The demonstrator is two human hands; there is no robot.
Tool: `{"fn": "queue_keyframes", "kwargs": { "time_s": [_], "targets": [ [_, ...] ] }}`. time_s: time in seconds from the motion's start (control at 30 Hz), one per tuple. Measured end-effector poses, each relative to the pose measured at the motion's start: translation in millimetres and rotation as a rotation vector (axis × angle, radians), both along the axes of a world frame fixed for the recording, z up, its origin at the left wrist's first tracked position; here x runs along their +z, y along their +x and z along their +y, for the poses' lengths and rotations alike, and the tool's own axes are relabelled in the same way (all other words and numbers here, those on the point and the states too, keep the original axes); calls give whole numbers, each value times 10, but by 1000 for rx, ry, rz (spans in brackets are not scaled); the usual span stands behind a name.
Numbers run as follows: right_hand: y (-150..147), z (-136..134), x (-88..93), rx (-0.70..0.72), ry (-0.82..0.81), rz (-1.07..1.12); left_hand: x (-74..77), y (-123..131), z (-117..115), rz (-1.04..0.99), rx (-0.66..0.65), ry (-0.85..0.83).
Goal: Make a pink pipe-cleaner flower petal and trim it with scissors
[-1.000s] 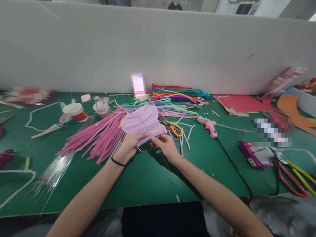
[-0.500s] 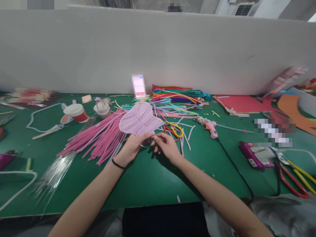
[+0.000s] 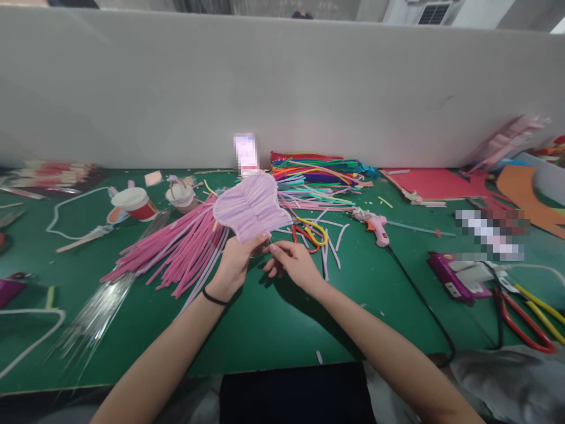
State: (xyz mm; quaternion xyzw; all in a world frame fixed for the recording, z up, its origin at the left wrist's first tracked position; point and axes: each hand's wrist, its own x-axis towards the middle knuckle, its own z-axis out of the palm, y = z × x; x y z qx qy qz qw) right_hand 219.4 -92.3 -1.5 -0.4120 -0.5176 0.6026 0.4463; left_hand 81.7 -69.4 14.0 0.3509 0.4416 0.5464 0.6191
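A lilac fuzzy piece with a wavy outline (image 3: 251, 206), seemingly made of pipe cleaners laid side by side, is held up over the table. My left hand (image 3: 238, 258) grips its lower edge between thumb and fingers. Close beside it, my right hand (image 3: 292, 260) pinches at the bottom edge of the piece. A thin wire seems to run between the fingertips, too small to make out fully. Pink pipe cleaners (image 3: 176, 250) lie fanned out left of my hands. Scissors with red and yellow handles (image 3: 320, 231) rest just beyond my right hand.
A pink hot glue gun (image 3: 377, 228) lies at right, its black cord trailing to the front edge. Purple power strip (image 3: 454, 280) and pliers (image 3: 529, 324) are farther right. Paper cup (image 3: 139, 203), clear-wrapped wires (image 3: 99, 309), and multicoloured pipe cleaners (image 3: 313, 171) surround the work area.
The lilac piece has tilted slightly and risen a little. My right hand's fingertips have shifted slightly left, closer to my left thumb.
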Motion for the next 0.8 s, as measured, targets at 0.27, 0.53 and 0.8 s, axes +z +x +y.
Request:
{"fn": "queue_keyframes", "kwargs": {
  "time_s": [0.27,0.53,0.8],
  "targets": [
    [-34,-26,-44,-106,23,-5,-64,20,-7,129,46,30],
    [-49,-22,-73,-124,14,45,-125,19,13,195,18,60],
    [-55,-34,-1,-36,11,74,10,-68,53,137,-30,73]
  ]
}}
